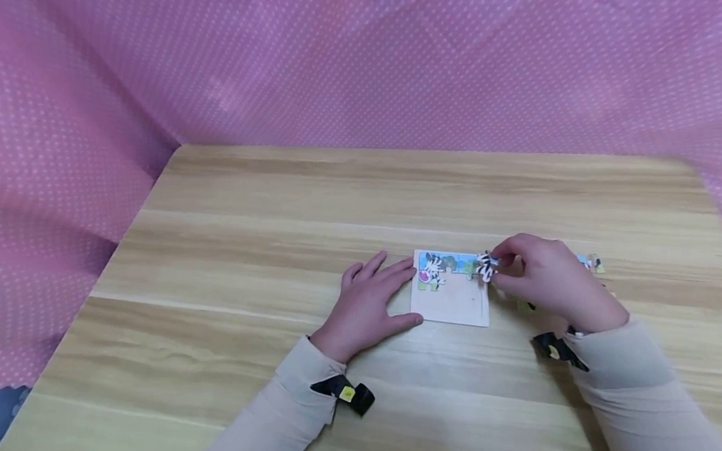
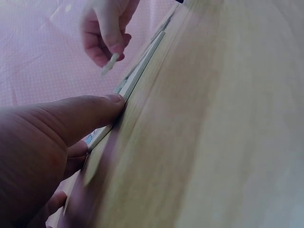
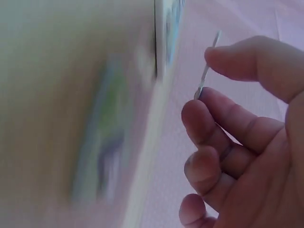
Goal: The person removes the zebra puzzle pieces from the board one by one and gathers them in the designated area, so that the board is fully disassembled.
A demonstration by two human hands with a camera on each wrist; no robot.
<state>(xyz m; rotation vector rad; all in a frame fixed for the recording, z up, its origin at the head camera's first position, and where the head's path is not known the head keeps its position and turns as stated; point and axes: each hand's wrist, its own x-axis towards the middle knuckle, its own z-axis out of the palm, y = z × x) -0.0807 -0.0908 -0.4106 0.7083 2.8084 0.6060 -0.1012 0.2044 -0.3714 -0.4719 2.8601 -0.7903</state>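
A square puzzle board lies on the table, its lower part bare. Fitted pieces along its top and upper left show a zebra's face and blue sky. My left hand rests flat with fingers spread, fingertips and thumb at the board's left edge; in the left wrist view the thumb touches the board's side. Between thumb and fingertips my right hand pinches a striped puzzle piece over the board's upper right corner. The right wrist view shows this thin piece edge-on, raised off the board.
Loose puzzle pieces lie right of the board, partly hidden by the right hand. One blurred green piece shows below that hand in the right wrist view. A pink dotted cloth hangs behind the wooden table.
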